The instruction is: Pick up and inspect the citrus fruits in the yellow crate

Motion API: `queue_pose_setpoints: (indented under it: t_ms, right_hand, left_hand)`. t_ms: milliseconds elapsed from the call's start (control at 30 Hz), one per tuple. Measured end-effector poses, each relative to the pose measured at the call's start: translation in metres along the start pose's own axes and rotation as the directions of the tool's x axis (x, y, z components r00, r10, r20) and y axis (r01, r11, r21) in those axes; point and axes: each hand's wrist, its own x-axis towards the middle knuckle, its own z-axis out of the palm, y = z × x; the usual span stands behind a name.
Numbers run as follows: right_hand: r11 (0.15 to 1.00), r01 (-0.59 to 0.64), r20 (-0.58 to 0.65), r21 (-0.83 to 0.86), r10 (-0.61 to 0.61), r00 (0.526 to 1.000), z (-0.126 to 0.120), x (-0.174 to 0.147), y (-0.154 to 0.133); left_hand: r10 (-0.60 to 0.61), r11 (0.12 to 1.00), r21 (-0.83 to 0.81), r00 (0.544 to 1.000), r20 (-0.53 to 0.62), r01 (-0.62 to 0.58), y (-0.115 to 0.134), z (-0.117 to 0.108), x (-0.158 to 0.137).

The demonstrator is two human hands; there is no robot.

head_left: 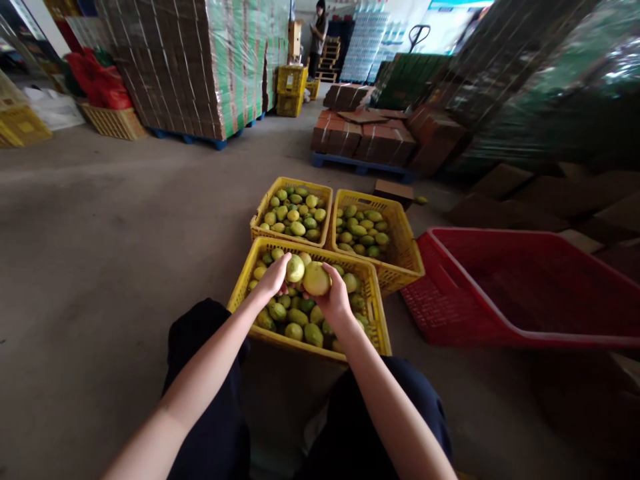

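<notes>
My left hand (274, 277) is closed around a yellow-green lemon (295, 269), thumb on its side. In my right hand (336, 297) is a larger, paler yellow lemon (317, 279), with the thumb along its upper edge. The two fruits are held side by side above a yellow crate (383, 327) full of green and yellow lemons (313, 335). Behind it stand two more yellow crates: the left one (256, 220) is well filled, while the right one (407, 240) has lemons gathered at its left side. My fingers under the fruit are mostly hidden.
A large red crate (425, 293) stands at the right, near flattened cardboard (530, 207). Ahead, a blue pallet (360, 165) carries brown cartons (337, 133). Wrapped stacked boxes (170, 67) rise at the back left. A person (319, 37) stands far off.
</notes>
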Motion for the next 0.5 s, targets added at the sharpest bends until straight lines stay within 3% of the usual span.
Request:
queue_pose_setpoints:
  t_ms: [100, 200, 333, 500]
  right_hand:
    - [0.979, -0.191, -0.082, 0.074, 0.196, 0.977, 0.005, -0.003, -0.007]
    - [0.958, -0.268, -0.09, 0.098, 0.277, 0.957, 0.007, -0.007, -0.012]
    - [0.932, -0.34, -0.068, 0.128, 0.35, 0.934, 0.009, -0.01, -0.016]
    - [0.924, -0.355, -0.067, 0.14, 0.367, 0.928, 0.011, -0.013, -0.02]
  left_hand:
    - [-0.03, 0.989, 0.142, 0.996, -0.089, 0.042, 0.002, 0.003, -0.001]
    - [-0.004, 0.959, 0.278, 0.988, -0.157, 0.048, 0.006, 0.006, -0.006]
    - [0.051, 0.977, 0.209, 0.992, -0.114, -0.026, 0.011, 0.008, -0.012]
    - [0.009, 0.968, 0.249, 0.995, -0.095, 0.015, 0.018, 0.012, -0.014]
